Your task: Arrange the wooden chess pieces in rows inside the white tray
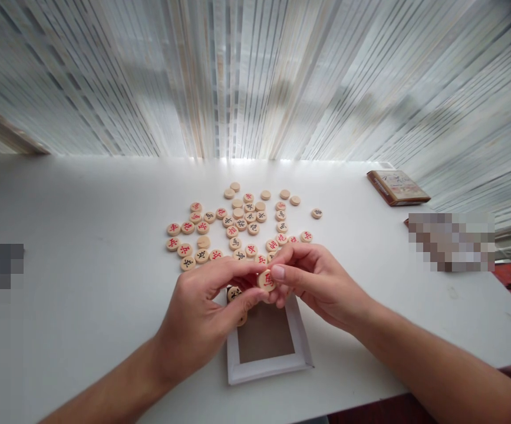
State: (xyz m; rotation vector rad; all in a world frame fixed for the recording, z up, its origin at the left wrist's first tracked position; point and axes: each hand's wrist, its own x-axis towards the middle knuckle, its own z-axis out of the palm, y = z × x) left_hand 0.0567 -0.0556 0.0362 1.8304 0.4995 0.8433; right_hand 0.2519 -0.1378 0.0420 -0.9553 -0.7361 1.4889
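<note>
A round wooden Chinese chess piece with a red character is held up between my two hands. My left hand has its thumb and index finger at the piece's left side. From the right, my right hand pinches the same piece with thumb and fingers. Below them is a shallow open box with white walls and a brown bottom. At its left side lie a few pieces, one a black-marked piece, partly hidden by my left hand.
Beyond my hands, many loose Chinese chess pieces are spread over the white table, some face up in red or black, some blank side up. A brown box lies at the back right. Curtains hang along the far edge.
</note>
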